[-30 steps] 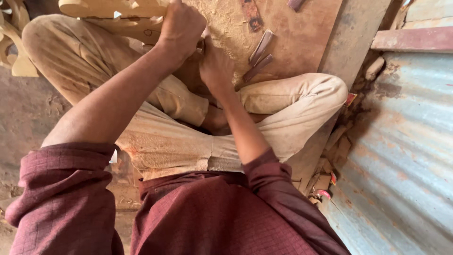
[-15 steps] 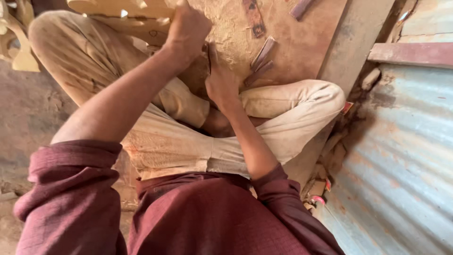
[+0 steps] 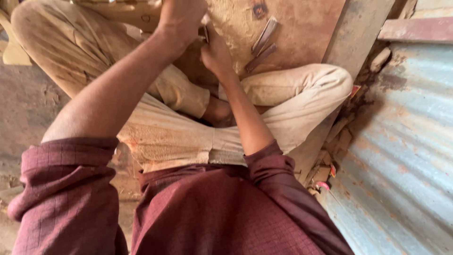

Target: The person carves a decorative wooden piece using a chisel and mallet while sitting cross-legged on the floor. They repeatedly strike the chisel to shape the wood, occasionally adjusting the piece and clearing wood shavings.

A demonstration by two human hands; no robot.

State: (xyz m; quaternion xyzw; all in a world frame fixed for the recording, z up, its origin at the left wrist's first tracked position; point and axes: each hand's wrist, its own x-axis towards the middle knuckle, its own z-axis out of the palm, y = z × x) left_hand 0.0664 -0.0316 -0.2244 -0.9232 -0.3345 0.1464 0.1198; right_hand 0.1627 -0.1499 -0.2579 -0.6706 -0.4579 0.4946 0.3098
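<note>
In the head view, the person sits cross-legged on a dusty floor, wearing pale, sawdust-stained trousers (image 3: 179,137) and a maroon checked shirt (image 3: 212,212) with the sleeves pushed up. Both arms reach toward the top middle of the frame. The left hand (image 3: 181,19) is curled shut near the top edge, its fingers closed around something that its own back hides, so what it grips cannot be told. Just right of it and slightly lower, the right hand (image 3: 217,52) is also closed, pinching a thin dark tool (image 3: 206,32) whose short visible part stands nearly upright between the two hands; its tip and its kind are hidden. Behind the left hand, along the upper left of the frame, lies a pale carved wooden piece (image 3: 127,10), light yellow-tan, with curved edges and a small round hole, partly cut off by the frame. A similar pale curved wooden part (image 3: 12,47) shows at the far left edge. On the sawdust-covered board (image 3: 306,28) at upper centre, two slim chisels (image 3: 263,45) lie side by side, slanted, just right of the right hand and apart from it. Rusty corrugated metal sheet (image 3: 401,151) fills the right side of the frame, with wood scraps (image 3: 337,141) beside the knee.
</note>
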